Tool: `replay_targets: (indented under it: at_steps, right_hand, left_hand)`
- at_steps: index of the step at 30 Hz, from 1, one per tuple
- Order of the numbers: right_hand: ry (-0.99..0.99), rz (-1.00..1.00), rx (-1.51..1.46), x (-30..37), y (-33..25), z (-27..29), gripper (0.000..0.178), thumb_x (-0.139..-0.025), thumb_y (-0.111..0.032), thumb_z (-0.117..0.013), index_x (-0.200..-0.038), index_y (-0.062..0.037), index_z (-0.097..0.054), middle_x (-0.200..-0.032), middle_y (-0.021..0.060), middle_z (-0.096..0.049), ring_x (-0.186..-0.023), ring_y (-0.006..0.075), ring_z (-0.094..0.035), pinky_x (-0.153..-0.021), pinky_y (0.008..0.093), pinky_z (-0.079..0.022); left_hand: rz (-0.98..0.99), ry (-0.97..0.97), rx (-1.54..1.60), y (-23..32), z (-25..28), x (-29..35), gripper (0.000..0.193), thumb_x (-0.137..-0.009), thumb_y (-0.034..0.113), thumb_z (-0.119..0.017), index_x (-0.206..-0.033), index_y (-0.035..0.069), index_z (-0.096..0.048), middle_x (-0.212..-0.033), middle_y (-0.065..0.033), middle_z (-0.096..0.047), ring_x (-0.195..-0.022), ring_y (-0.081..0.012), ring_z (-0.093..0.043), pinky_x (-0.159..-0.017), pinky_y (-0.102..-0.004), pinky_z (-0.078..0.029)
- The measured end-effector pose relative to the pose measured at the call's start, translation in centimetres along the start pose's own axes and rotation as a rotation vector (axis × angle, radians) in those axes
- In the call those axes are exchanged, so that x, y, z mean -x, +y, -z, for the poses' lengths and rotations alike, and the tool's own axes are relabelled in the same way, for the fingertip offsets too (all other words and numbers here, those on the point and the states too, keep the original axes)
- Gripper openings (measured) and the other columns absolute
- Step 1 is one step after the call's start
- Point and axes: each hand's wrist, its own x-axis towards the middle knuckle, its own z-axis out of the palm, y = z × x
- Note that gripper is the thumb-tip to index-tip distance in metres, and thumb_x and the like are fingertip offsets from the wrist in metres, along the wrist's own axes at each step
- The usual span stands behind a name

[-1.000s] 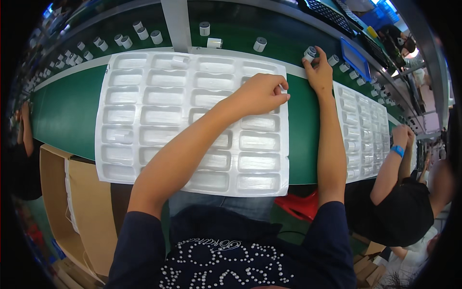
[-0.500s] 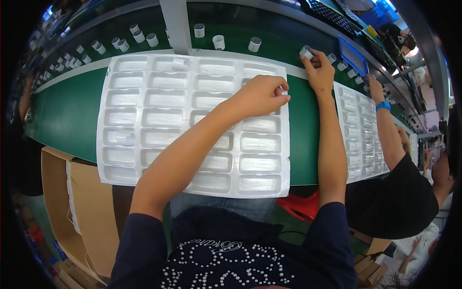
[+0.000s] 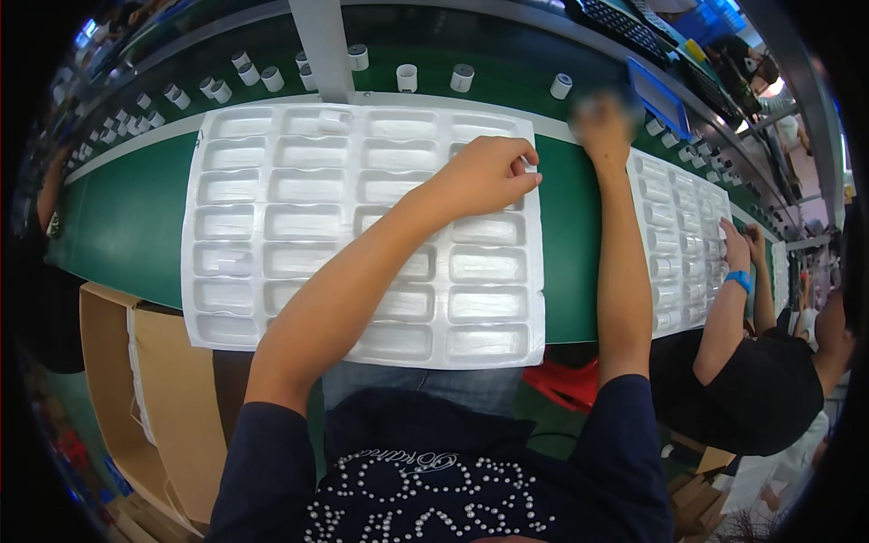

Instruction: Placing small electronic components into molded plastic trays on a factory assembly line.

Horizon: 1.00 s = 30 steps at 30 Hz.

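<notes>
In front of me lies a white plastic tray (image 3: 356, 271) with rows of oblong pockets. One small white cylinder (image 3: 333, 120) rests in a pocket at the top, and another (image 3: 237, 263) in the left column. My left hand (image 3: 493, 178) hovers over the tray's right side, thumb and fingers curled together; what they hold, if anything, is hidden. Beyond the tray's far right corner, my right hand (image 3: 605, 131) reaches over the green belt, its fingers smeared by blur. A white cylinder with a grey top (image 3: 561, 86) stands just left of it.
Several more white cylinders (image 3: 463, 79) stand along the far belt. A metal post (image 3: 321, 45) rises behind the tray. To the right are a blue tray (image 3: 658, 98), a co-worker's hand with a blue wristband (image 3: 738, 258) and a filled tray (image 3: 665, 244). A cardboard box (image 3: 172, 398) stands lower left.
The cylinders on the far belt have shifted left. The one at my right fingertips now stands apart, left of that hand. The co-worker's banded hand has come back over the filled tray.
</notes>
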Motion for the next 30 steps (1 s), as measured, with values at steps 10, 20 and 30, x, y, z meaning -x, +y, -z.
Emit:
replay_targets:
  at_steps: [10,20,30]
  right_hand:
    - [0.016,0.017,-0.071,0.5,-0.3,0.2,0.037,-0.082,-0.031,-0.069,-0.112,-0.0099,-0.066,-0.088,0.0124,-0.071,-0.082,0.0300,-0.069,-0.075,0.0378,-0.052]
    - [-0.066,-0.032,-0.016,-0.3,-0.9,0.4,0.035,-0.081,-0.029,-0.071,-0.109,-0.0079,-0.069,-0.091,0.0125,-0.072,-0.082,0.0282,-0.069,-0.076,0.0373,-0.052]
    - [0.090,0.112,-0.082,0.6,-0.8,-0.4,0.033,-0.082,-0.028,-0.069,-0.109,-0.0081,-0.069,-0.087,0.0136,-0.071,-0.080,0.0310,-0.068,-0.074,0.0371,-0.052]
  left_hand:
    - [0.014,-0.031,-0.043,0.1,0.0,0.0,0.030,-0.088,0.024,-0.065,-0.106,0.000,-0.066,-0.082,-0.0084,-0.067,-0.073,-0.0172,-0.061,-0.070,-0.0275,-0.050]
    - [-0.015,-0.027,-0.038,-0.1,-0.1,-0.1,0.031,-0.087,0.024,-0.065,-0.106,-0.001,-0.066,-0.082,-0.0086,-0.067,-0.072,-0.0178,-0.061,-0.069,-0.0282,-0.049]
    - [0.008,-0.027,-0.044,-0.1,0.1,0.1,0.030,-0.087,0.025,-0.065,-0.106,0.001,-0.066,-0.083,-0.0075,-0.067,-0.074,-0.0168,-0.060,-0.071,-0.0275,-0.050]
